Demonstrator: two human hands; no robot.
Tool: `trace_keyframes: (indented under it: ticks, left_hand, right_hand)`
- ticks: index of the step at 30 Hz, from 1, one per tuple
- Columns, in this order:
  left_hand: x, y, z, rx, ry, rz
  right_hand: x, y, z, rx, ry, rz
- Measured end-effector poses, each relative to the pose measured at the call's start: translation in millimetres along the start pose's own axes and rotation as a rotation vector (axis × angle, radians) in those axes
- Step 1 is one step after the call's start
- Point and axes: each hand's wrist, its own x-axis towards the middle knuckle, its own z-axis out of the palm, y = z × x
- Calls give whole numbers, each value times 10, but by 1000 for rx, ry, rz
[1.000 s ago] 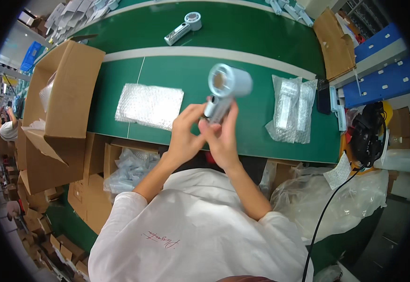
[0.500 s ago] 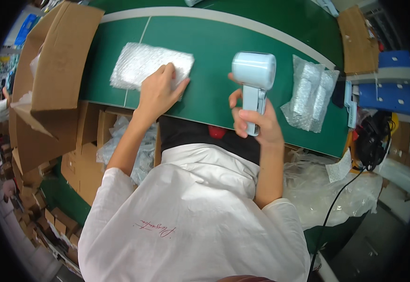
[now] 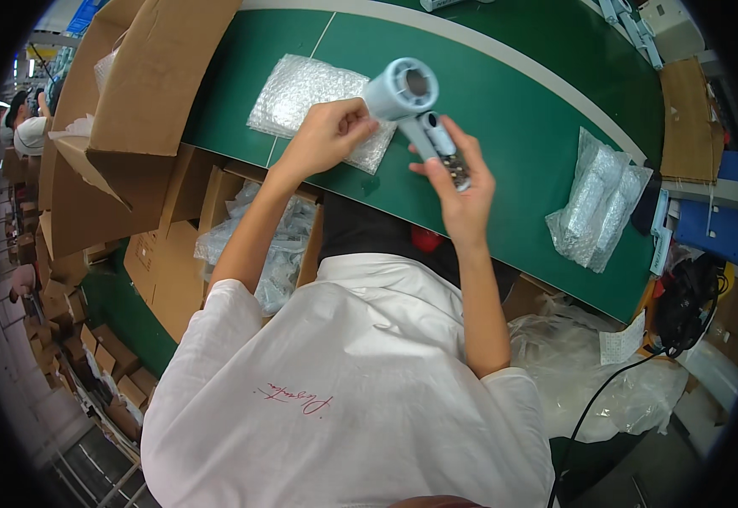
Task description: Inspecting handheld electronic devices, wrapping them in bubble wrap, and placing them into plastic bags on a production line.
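A light blue hair dryer point(image 3: 390, 91), with a round barrel and a narrow handle, is tilted above the green table. My right hand point(image 3: 462, 173) is closed around its handle, where dark inner parts show near the lower end. The barrel's ringed opening faces up and right. At the barrel's left end is my left hand point(image 3: 331, 135), its thumb and fingers curled together; whether they grip the barrel or something small is hidden. Beneath that hand lies a flat bubble-wrap bag point(image 3: 289, 97), partly covered by it.
Bubble-wrapped items point(image 3: 593, 203) lie on the green table point(image 3: 504, 212) at the right. A large open cardboard box point(image 3: 153, 76) stands at the left. Below the table edge sits a box of plastic-wrapped items point(image 3: 276, 245). A black cable point(image 3: 593, 402) hangs at the right.
My right hand has turned and tilted the hair dryer, bringing its barrel left to my left hand. My left hand has lifted off the bubble-wrap bag. The whole view has shifted and turned.
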Motion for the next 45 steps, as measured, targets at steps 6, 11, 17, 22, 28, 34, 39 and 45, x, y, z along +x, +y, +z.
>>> trace_keyframes:
  ticks: [6, 11, 17, 22, 28, 34, 39, 45]
  left_hand:
    - [53, -206, -65, -680, 215, -246]
    - [63, -35, -182, -762, 214, -368]
    - [-46, 633, 24, 54, 295, 187]
    - [9, 1031, 137, 231, 343, 509]
    - [-25, 1261, 502, 144, 147, 593]
    - [170, 1703, 665, -67, 63, 681]
    - [439, 1885, 281, -259, 65, 413]
    - [491, 2179, 249, -380, -60, 474]
  right_hand:
    - [-51, 150, 65, -397, -97, -68]
    - [-62, 50, 39, -668, -210, -256]
    - [-105, -396, 79, -796, -166, -210]
    - [-147, -482, -132, -659, 27, -324]
    - [-406, -450, -219, 439, 368, 310]
    - [-496, -463, -225, 164, 315, 41]
    - [-729, -937, -585, -57, 418, -299]
    - [-812, -886, -772, 49, 496, -299]
